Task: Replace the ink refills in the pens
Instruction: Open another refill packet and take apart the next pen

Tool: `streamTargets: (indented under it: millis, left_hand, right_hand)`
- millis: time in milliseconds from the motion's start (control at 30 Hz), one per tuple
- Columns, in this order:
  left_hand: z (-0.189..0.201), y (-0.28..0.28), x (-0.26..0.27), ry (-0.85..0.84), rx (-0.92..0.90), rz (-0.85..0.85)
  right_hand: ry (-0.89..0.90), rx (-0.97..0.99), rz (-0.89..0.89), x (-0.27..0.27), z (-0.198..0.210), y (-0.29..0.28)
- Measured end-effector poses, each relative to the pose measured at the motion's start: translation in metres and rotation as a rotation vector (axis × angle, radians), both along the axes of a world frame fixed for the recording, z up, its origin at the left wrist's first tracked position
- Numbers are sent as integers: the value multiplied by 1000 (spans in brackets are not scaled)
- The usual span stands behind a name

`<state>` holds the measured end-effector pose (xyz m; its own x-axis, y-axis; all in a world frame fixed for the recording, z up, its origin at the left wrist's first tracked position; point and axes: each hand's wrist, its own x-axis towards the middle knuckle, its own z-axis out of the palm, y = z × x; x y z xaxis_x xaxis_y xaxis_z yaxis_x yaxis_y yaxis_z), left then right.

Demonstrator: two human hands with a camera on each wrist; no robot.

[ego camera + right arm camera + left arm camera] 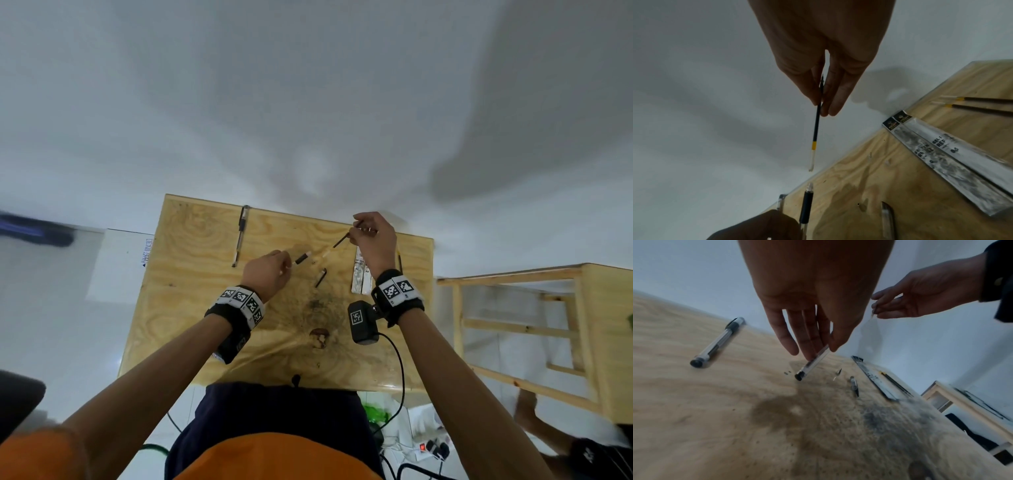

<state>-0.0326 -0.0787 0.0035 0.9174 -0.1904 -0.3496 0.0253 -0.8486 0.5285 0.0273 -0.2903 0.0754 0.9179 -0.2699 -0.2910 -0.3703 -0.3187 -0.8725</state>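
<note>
Plywood table (191,308) was catalogued with a capped pen (239,236) lying left, an open pen barrel (301,257) pinched in the left hand (267,274), a refill (337,244) pinched in the right hand (371,240), both held apart above the table; insertion judged pending, requiring tip-to-barrel alignment.

Orange shirt (274,455), dark trousers (274,407), black wristbands (399,294) with checkered white markers, each carrying a black camera (363,322).

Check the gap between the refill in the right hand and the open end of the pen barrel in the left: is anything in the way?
Nothing visible: only open air separates the refill from the pen barrel.
</note>
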Motion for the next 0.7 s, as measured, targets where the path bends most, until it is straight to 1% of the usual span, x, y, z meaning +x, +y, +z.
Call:
streamTargets:
  millis: [200,367,533,600,700]
  left_hand:
    - [14,-6,-5,-53,-113,-16]
    - [23,-7,-6,-68,-149,3]
    - [26,-8,-8,-64,-180,12]
    - [29,-9,-9,-70,-198,21]
    - [34,-11,-7,-71,-217,56]
  right_hand:
    - [-49,7,-18,-1,5,5]
    - [-79,27,-14,-5,10,7]
    - [-62,44,-3,-12,14,10]
    - [-26,27,49,-17,10,14]
    - [46,-55,233,-26,3,21]
